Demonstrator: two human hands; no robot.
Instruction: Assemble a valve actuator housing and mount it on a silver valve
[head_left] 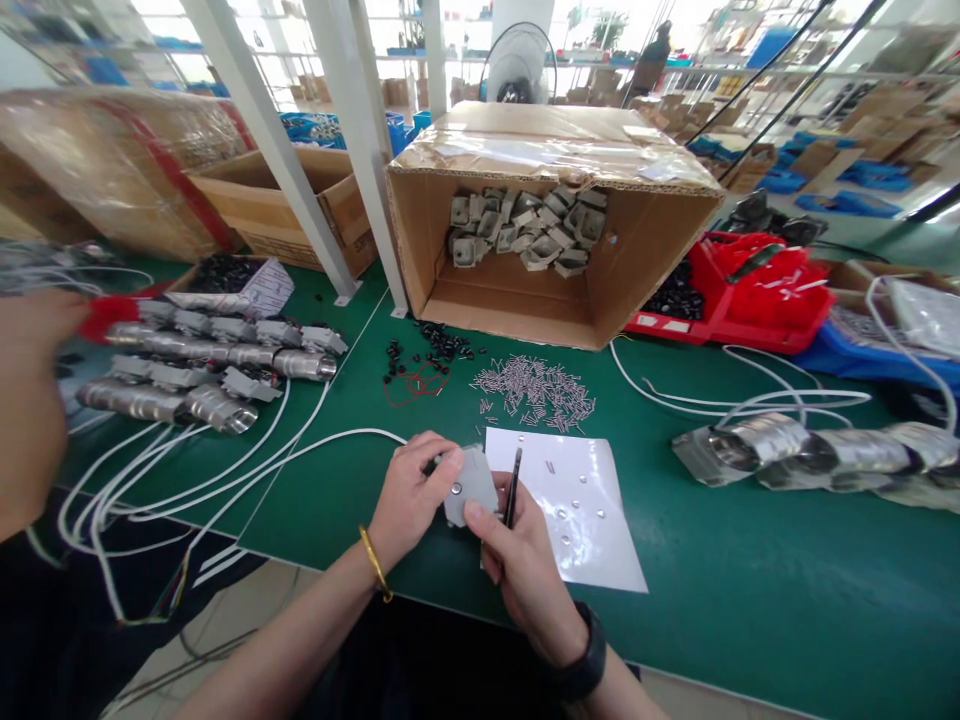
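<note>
Head view: grey housing (477,477) sat between left hand (412,495) and right hand (529,555), near white sheet (604,550) on green table (720,580). Left gripped one side; right clasped other, thumb on flat surface, dark slender tool (513,490) also held. Housing's underside hidden. Co-worker's hand (34,340), far left, blurred, cut off.

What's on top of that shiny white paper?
Small round shiny pieces and thin pins lie on the white paper. The right hand, gripping a slim black tool, covers part of its left side, so anything under there is hidden.
</note>
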